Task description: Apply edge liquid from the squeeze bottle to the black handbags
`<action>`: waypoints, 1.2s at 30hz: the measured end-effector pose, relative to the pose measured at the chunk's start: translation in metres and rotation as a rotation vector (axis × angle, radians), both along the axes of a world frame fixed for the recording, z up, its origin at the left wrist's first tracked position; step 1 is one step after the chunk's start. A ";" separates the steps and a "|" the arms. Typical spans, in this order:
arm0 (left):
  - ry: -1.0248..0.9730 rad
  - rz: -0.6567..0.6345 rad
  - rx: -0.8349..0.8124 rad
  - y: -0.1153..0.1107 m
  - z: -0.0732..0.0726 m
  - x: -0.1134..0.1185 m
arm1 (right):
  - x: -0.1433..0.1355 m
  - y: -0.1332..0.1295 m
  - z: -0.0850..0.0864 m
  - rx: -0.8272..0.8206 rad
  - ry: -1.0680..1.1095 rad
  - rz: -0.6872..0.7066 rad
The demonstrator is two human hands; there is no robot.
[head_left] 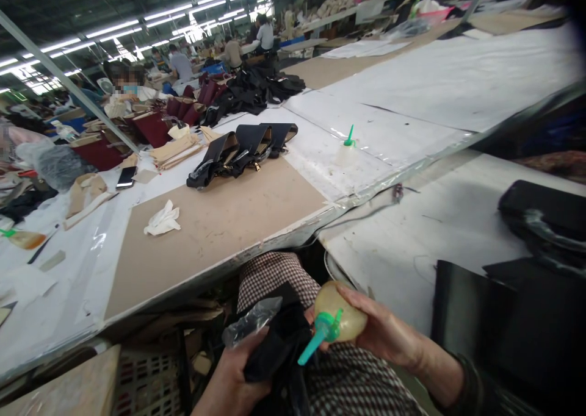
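My left hand (pixel 240 367) has its fingers and thumb clamped on a folded black piece (pixel 279 343), with a bit of clear plastic (pixel 254 321) jutting beside it. My right hand (pixel 396 337) is curled round the belly of a squeeze bottle (pixel 345 315), I judge so that its green nozzle (pixel 314 346) stays free. The nozzle slants down in front of the black piece; whether its tip touches, I cannot tell. Both things are above my checked garment (pixel 279 269), just off the counter (pixel 421 93), probably because that keeps them close to my body. Through the bottle's cloudy wall I see something yellowish, its level unclear. A second squeeze bottle (pixel 28 240) lies tipped at the far left, with amber liquid pooled inside. A third bottle (pixel 345 155), also green-tipped, stands upright and looks pale. Three black bag pieces (pixel 247 144) sit in a row on a brown sheet (pixel 229 221), perhaps lined up for easy reach.
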State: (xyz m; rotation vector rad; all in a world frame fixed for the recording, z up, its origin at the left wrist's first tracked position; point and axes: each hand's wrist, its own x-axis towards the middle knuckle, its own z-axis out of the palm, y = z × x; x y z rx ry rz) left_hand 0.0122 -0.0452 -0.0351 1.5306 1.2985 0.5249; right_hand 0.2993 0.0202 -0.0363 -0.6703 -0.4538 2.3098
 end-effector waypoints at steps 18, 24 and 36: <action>-0.077 0.016 -0.445 0.011 0.027 0.028 | -0.015 0.016 -0.029 0.018 0.113 0.096; 0.180 -0.170 0.641 -0.005 -0.012 0.029 | -0.006 0.002 -0.022 -0.091 0.129 0.030; 0.413 -0.517 0.941 0.001 -0.001 0.020 | -0.027 -0.012 -0.009 -0.259 0.165 -0.047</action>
